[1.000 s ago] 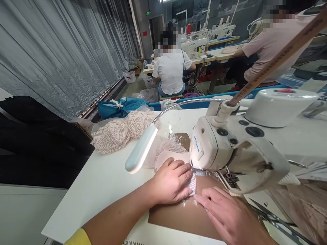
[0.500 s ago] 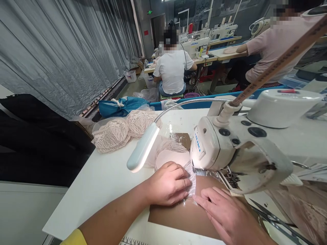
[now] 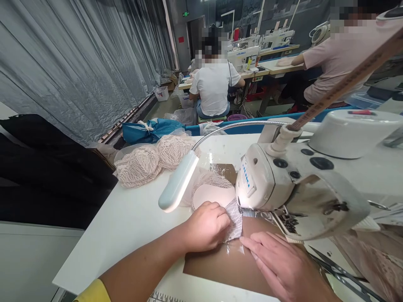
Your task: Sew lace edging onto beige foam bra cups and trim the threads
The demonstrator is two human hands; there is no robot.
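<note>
My left hand (image 3: 209, 225) is closed, its fingers curled onto the lace edge of a pale bra (image 3: 214, 196) with a smooth padded cup. The lace strip (image 3: 234, 220) runs from those fingers to beneath the head of the white sewing machine (image 3: 256, 180). Needle and presser foot are hidden behind the machine head. My right hand (image 3: 275, 256) lies with fingers stretched out on the brown board (image 3: 220, 266), its index fingertip at the strip's lower right corner. Clear film or tape shines on the board between the hands.
A lamp (image 3: 179, 180) on a bendy neck hangs left of the machine. Lace bra cups (image 3: 138, 165) rest at the table's back left. Scissors (image 3: 341, 274) and beige lace fabric (image 3: 368, 256) lie right. Ahead, a person in white (image 3: 214, 88) and another in pink (image 3: 333, 63) sit at tables.
My left fingers have curled in from a flatter pose, drawing slightly back left, so more of the lace strip shows. The right hand keeps nearly the same place.
</note>
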